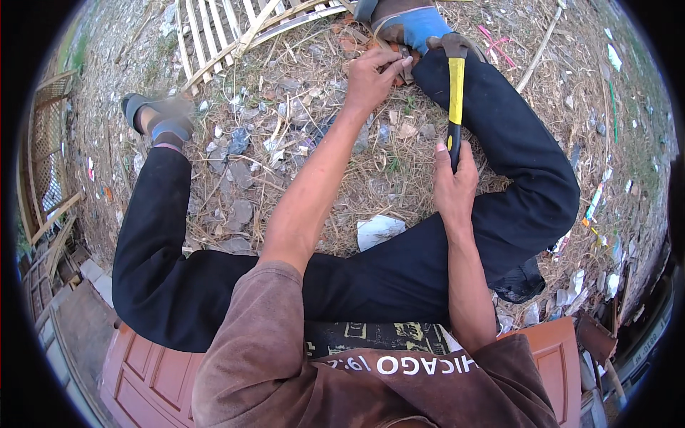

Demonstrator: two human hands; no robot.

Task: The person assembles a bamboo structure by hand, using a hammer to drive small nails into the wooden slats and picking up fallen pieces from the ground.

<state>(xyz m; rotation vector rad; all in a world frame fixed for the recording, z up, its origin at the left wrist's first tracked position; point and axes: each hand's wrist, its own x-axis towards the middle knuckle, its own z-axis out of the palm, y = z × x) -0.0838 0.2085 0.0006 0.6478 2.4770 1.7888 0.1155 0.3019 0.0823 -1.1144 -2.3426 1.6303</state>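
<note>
You sit on a reddish-brown panelled wooden door (146,381). Your right hand (454,182) is wrapped tight around the black grip of a yellow-handled hammer (456,85), its head far, beside your blue shoe (417,25). Your left hand (372,75) pinches a small object I can't make out, over open straw-littered ground (285,153).

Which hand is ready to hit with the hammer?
The right hand: it already grips the hammer by its handle, head raised near the spot. The left hand is busy pinching something small on the ground.
</note>
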